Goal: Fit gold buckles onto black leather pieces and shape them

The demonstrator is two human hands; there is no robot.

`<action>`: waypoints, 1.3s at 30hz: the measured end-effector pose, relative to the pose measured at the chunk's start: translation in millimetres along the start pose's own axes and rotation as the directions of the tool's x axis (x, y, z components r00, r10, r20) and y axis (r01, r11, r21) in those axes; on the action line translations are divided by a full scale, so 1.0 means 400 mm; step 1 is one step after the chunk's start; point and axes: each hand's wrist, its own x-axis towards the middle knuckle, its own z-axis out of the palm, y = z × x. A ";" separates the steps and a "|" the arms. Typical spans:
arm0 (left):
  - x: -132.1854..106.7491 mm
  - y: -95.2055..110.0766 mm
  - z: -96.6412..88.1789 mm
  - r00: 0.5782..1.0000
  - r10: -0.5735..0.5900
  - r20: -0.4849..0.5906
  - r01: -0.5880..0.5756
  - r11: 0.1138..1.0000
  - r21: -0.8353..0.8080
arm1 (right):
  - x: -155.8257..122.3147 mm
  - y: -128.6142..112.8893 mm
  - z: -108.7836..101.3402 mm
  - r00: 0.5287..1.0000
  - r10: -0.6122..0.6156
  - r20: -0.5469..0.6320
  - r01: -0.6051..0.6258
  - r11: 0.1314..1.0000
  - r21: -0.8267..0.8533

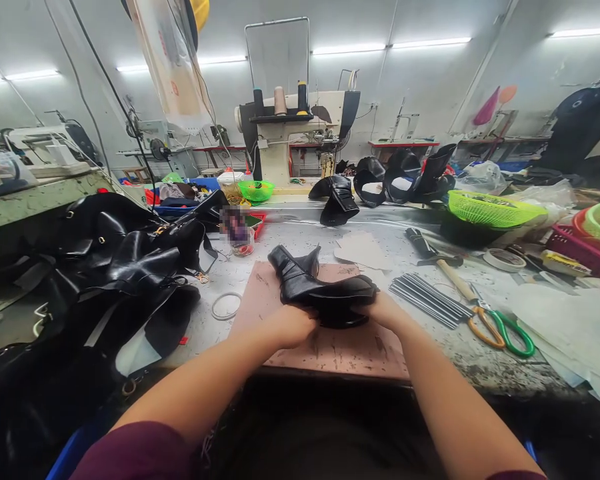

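Observation:
A black leather boot upper (320, 287) lies over a pinkish-brown board (265, 333) at the front of the worktable. My left hand (296, 325) is closed on its near edge, with the fingertips hidden under the leather. At the upper's right end, my right hand (381, 310) grips the edge, and its fingers are partly covered by the leather. Just beyond the board lie pale sheets (363, 250). To the right of my right hand is a bundle of dark strips (427, 300).
Black leather pieces with metal rings (140, 257) heap up at left. Orange-and-green-handled scissors (503, 330) and a hammer (455, 279) lie at right, near a tape roll (504, 260) and a green basket (497, 210). More boot uppers (340, 200) stand before a sewing machine (275, 153).

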 end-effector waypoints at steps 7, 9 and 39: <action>0.028 0.019 0.010 0.999 -0.048 0.024 0.047 0.998 0.035 | -0.005 0.003 -0.001 0.998 0.034 0.045 -0.026 0.988 -0.152; 0.033 0.026 0.014 0.999 -0.032 0.028 0.031 0.999 0.022 | -0.012 -0.001 -0.001 0.998 0.032 0.055 -0.022 0.982 -0.187; -0.022 0.096 0.058 0.985 -0.175 -0.011 0.175 0.984 0.033 | -0.036 -0.014 0.028 0.992 -0.016 0.127 0.038 0.984 -0.173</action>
